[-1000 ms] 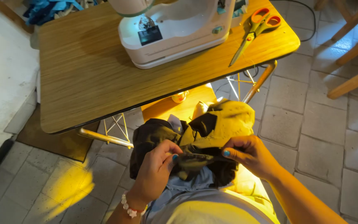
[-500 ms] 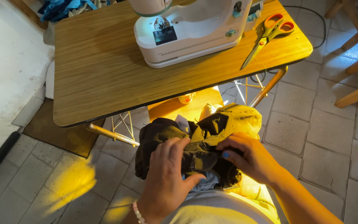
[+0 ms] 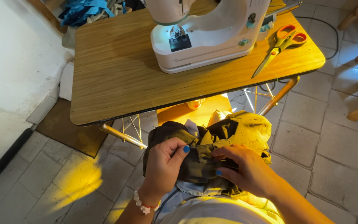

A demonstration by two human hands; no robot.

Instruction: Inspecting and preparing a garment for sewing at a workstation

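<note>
Dark cloth (image 3: 195, 161) is bunched up in the lap, low in the middle of the view, just in front of the desk's near edge. It is held by both hands. The left hand (image 3: 164, 166) is closed on the left side of the cloth, with the thumb pressed on top and the fingers curled under. A bead bracelet (image 3: 142, 204) is worn on that wrist. The right hand (image 3: 245, 170) is laid on the right side of the cloth, and a fold is pinched by its fingertips near the middle. Blue polish is seen on the nails. A yellow part of the cloth (image 3: 249, 128) is puffed up just behind the right hand.

A tiled floor (image 3: 311, 141) is seen under everything. The wooden desk (image 3: 116, 79) is set just past the cloth, on thin metal legs. A white sewing machine (image 3: 208, 33) is stood on the far part of the desk. Scissors with orange handles (image 3: 280, 43) are laid just to the right of the machine. A pile of blue cloth (image 3: 83, 10) is seen behind the desk, at the far left.
</note>
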